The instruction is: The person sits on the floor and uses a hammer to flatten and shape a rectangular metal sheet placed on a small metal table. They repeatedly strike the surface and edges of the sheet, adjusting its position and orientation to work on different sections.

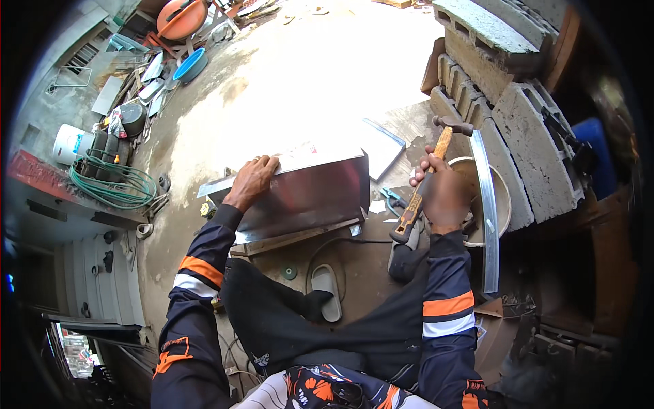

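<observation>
My left hand [253, 181] grips the top edge of a bent, shiny sheet-metal piece [306, 194] in front of my knees, fingers curled over its rim. The metal's dark reflective face leans toward me, and its top flange glares white. In my right hand [446, 194], closed around its handle, is a claw hammer [412, 211] with a worn yellow and black grip. The hammer's rusty head points up and away, raised to the right of the sheet metal and apart from it. Beneath the metal lies a wooden board [300, 238].
At my right stand a round bucket [503, 204], an upright metal strip [486, 225] and stacked concrete blocks [504, 136]. Pliers [393, 200], a tape measure [207, 208] and a grinding disc [289, 272] lie on the floor. Leftward are a coiled green hose [112, 184] and a white bucket [71, 143].
</observation>
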A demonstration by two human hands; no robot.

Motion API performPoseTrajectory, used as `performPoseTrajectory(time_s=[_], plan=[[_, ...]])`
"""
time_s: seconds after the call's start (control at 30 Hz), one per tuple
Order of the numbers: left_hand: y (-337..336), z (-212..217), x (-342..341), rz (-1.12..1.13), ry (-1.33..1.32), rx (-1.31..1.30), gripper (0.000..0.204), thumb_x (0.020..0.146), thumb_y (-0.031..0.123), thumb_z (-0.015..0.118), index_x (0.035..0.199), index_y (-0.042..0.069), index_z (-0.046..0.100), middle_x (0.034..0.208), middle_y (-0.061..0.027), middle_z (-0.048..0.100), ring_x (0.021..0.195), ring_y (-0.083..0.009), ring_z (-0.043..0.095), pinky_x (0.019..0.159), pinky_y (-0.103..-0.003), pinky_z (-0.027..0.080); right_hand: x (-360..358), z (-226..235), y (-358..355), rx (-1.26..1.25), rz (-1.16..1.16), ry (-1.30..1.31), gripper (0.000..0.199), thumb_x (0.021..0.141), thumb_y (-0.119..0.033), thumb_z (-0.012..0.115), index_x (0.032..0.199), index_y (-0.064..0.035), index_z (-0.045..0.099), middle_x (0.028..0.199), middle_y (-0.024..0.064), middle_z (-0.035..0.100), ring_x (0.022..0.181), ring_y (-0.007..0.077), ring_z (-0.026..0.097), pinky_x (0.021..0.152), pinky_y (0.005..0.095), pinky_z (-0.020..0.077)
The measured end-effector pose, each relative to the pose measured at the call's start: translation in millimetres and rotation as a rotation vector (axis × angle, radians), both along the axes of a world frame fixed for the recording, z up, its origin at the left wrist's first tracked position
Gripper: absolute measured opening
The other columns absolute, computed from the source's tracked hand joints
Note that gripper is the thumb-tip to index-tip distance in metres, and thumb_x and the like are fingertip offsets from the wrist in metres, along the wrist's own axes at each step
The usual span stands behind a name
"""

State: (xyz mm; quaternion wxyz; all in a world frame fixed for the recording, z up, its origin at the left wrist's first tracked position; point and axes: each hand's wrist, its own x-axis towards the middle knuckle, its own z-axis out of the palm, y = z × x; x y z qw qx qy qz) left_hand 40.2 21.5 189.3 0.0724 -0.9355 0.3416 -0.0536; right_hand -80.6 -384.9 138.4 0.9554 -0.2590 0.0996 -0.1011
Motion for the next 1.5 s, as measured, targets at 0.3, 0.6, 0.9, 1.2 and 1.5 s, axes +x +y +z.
performPoseTrajectory(time_s=[0.3, 0.6, 0.9, 1.2, 1.5], plan=[[56.3, 18.4, -62.0, 0.215, -0.286, -0.139, 0.036, 0.088, 0.003, 0.052, 0.123, 0.01, 0.058, 0.101, -0.0126, 0.061, 0.097, -0.0318, 0.061, 0.086, -0.042, 0.048, -28.3, 11.8, 34.3, -0.355, 0.048, 0.172, 0.027, 0.104, -0.027, 0.054, 0.123, -0.0089, 0.049, 0.072, 0.0002, 0.049, 0.049, 0.0093, 0.048, 0.041, 0.0263, 0.0428], [90.5, -40.1, -73.6, 0.263, -0.364, -0.158, 0.025, 0.094, 0.013, 0.052, 0.118, 0.012, 0.059, 0.099, -0.0102, 0.059, 0.099, -0.0306, 0.06, 0.085, -0.043, 0.046, -72.8, 4.7, 58.4, -0.318, 0.267, 0.218, 0.023, 0.099, -0.022, 0.063, 0.111, -0.0067, 0.052, 0.063, -0.0031, 0.043, 0.041, 0.0081, 0.044, 0.036, 0.0263, 0.0413], [67.3, -25.8, -31.8, 0.236, 0.011, -0.229, 0.038, 0.084, 0.014, 0.068, 0.119, 0.005, 0.054, 0.108, -0.0212, 0.065, 0.097, -0.0418, 0.064, 0.082, -0.049, 0.048, -69.6, -13.0, 39.5, -0.32, 0.325, 0.204, 0.016, 0.096, -0.015, 0.059, 0.107, -0.004, 0.056, 0.057, -0.0042, 0.041, 0.037, 0.0108, 0.045, 0.035, 0.0289, 0.0418], [17.9, -42.9, -22.7, 0.263, -0.374, -0.301, 0.019, 0.084, 0.009, 0.057, 0.101, 0.013, 0.063, 0.094, -0.0076, 0.064, 0.089, -0.0258, 0.067, 0.085, -0.042, 0.049, -53.2, -47.2, 13.2, -0.137, 0.316, 0.168, 0.014, 0.099, -0.016, 0.053, 0.107, -0.0076, 0.06, 0.054, -0.006, 0.041, 0.036, 0.0094, 0.042, 0.035, 0.0285, 0.0436], [-40.3, -71.3, -17.8, 0.204, -0.48, -0.492, 0.014, 0.085, 0.017, 0.058, 0.098, 0.012, 0.063, 0.09, -0.0054, 0.062, 0.09, -0.0226, 0.066, 0.083, -0.04, 0.048, -34.4, -59.9, 22.4, -0.175, 0.299, 0.178, 0.016, 0.098, -0.014, 0.051, 0.104, -0.0039, 0.062, 0.054, -0.0063, 0.044, 0.036, 0.0083, 0.042, 0.037, 0.0266, 0.0429]])
